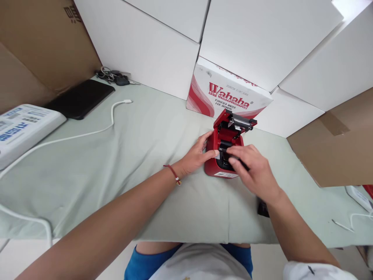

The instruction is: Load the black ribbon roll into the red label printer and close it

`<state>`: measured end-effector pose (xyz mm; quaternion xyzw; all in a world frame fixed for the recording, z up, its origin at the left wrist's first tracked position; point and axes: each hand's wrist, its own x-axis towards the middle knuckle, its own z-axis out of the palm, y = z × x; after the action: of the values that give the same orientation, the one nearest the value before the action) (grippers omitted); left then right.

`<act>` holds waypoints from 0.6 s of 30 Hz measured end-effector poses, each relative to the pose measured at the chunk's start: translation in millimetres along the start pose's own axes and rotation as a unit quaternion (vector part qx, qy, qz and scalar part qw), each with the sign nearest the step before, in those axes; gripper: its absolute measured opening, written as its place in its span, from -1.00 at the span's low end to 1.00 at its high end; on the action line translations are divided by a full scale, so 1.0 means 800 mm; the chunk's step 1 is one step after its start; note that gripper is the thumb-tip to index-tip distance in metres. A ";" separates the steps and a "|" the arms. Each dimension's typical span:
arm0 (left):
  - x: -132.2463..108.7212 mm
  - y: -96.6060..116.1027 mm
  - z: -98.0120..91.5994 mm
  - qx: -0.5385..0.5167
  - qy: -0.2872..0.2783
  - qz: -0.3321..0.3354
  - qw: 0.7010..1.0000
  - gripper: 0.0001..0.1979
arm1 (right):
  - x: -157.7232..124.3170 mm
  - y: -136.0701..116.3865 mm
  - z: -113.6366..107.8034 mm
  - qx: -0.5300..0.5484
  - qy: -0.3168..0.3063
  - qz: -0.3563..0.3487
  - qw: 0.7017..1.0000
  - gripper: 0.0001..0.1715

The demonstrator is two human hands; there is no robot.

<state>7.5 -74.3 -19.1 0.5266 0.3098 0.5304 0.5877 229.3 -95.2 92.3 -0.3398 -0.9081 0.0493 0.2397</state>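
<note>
A small red label printer stands on the cloth-covered table with its lid raised, showing black parts inside. My left hand is closed on the printer's left wall, the thumb hooked over the rim. From the right, my right hand reaches over the opening with its fingers pinched around a slim dark tool. The tool's tip points into the printer, and its exact kind is hard to make out. A white sticker with printed marks is on the printer's front.
Behind the printer a Wahaha water carton leans against white boxes. Leftward lie keys, a black flat device, a white box-shaped device and a white cable. A dark object is partly under my right forearm. Cardboard borders the right.
</note>
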 end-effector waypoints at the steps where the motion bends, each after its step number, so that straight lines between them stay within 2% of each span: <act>1: 0.000 0.002 0.000 -0.005 -0.002 -0.002 1.000 -0.15 | -0.018 -0.006 0.005 -0.016 0.020 -0.034 0.999 -0.68; 3: -0.001 0.004 0.001 -0.014 0.001 -0.006 1.000 -0.14 | -0.048 -0.014 0.020 -0.056 0.043 -0.070 0.995 -0.47; 5: -0.002 0.006 0.003 -0.019 0.008 -0.006 1.000 -0.13 | -0.070 -0.020 0.036 -0.087 0.063 -0.069 0.992 -0.25; 8: -0.005 0.008 0.005 -0.010 0.018 -0.009 1.000 -0.15 | -0.086 -0.022 0.055 -0.107 0.093 -0.057 0.988 -0.09; 11: -0.005 0.010 0.002 0.036 0.041 -0.023 0.998 -0.12 | -0.089 -0.019 0.065 -0.103 0.117 -0.062 0.986 -0.08; 13: 0.002 0.017 -0.004 0.080 0.076 -0.013 0.994 -0.11 | -0.088 -0.016 0.069 -0.092 0.129 -0.059 0.986 -0.10; 16: 0.030 0.038 -0.013 0.118 0.147 0.043 0.981 -0.22 | -0.086 -0.015 0.071 -0.076 0.140 -0.049 0.986 -0.16; 18: 0.053 0.055 -0.013 0.121 0.156 0.063 0.978 -0.34 | -0.087 -0.016 0.071 -0.069 0.141 -0.044 0.987 -0.18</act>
<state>-5.1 -36.2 28.5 0.5226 0.4258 0.6007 0.4298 240.2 -145.1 17.4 -0.3184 -0.8806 -0.0722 0.3434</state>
